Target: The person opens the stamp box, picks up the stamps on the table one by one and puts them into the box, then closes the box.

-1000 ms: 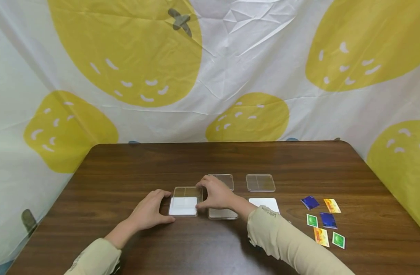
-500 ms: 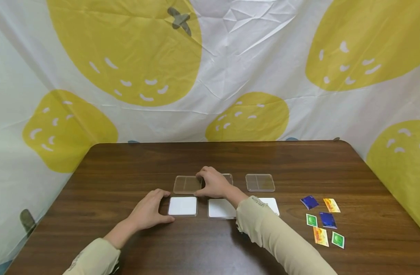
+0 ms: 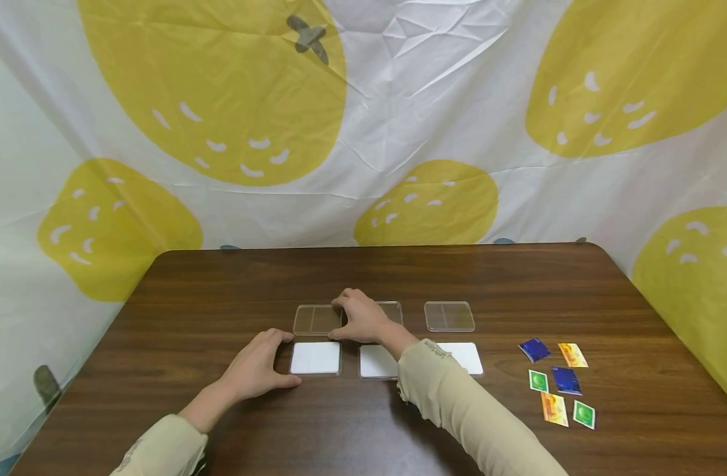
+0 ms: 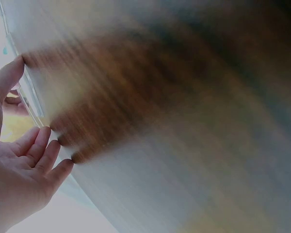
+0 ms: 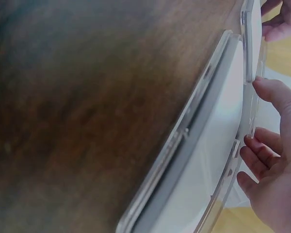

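Note:
My right hand (image 3: 363, 317) grips the right side of a clear plastic lid (image 3: 311, 320) in the head view, thumb toward its front edge and fingers toward its back. The lid lies just behind the left of three clear cases, a case with a white insert (image 3: 314, 357). Beside that case is my left hand (image 3: 256, 367), thumb by the front left corner and fingers by the back left one. Its fingertips rest on the table in the left wrist view. A middle case (image 3: 377, 361) sits partly under my right sleeve, and fills much of the right wrist view.
A right-hand case (image 3: 466, 357) is partly hidden by the sleeve. Two more clear lids lie behind, a middle lid (image 3: 392, 311) half covered by my hand and a right lid (image 3: 449, 317). Blue packets (image 3: 567, 381), orange cards (image 3: 555, 409) and green cards (image 3: 584, 414) lie at the right.
My right hand has slid the left lid backward off the white case, then slightly left. My left hand has stayed beside the case.

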Available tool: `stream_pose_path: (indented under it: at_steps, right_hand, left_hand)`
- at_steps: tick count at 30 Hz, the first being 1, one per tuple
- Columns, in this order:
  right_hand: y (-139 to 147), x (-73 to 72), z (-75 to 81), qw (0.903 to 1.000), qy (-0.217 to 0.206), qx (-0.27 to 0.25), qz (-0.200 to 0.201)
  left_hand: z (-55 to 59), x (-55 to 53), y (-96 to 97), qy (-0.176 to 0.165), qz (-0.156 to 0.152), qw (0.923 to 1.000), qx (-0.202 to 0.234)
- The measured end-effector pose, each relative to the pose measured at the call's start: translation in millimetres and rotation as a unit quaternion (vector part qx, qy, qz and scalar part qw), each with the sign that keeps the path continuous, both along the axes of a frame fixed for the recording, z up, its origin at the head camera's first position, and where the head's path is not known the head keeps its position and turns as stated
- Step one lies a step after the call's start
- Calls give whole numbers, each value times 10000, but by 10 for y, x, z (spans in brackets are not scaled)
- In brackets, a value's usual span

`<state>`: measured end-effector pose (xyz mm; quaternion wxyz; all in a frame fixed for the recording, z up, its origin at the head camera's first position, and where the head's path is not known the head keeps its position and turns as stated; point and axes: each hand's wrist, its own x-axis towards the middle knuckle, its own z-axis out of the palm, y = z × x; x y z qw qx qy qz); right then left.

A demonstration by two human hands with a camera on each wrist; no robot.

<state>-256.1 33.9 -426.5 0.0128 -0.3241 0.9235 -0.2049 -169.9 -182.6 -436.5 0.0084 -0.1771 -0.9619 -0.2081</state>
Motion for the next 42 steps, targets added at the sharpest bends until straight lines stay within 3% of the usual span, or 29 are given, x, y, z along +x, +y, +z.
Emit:
stream_pose_path:
  at_steps: [17, 26, 35, 42]
  right_hand:
    - [-50, -1, -33, 9994, 225, 230, -80]
    - [-19, -4, -32, 9993, 118, 349, -45]
    - [152, 82, 26, 9984, 65, -454, 334]
    - [442, 189, 58, 9953, 142, -843, 464]
  left_hand:
    - [7, 19, -13, 1, -9, 10000, 41]
    - [-7, 10, -14, -14, 29, 10000, 51]
    - [-13, 15, -17, 42, -5, 9999, 94]
    - [7, 3, -28, 6, -67, 9999, 138]
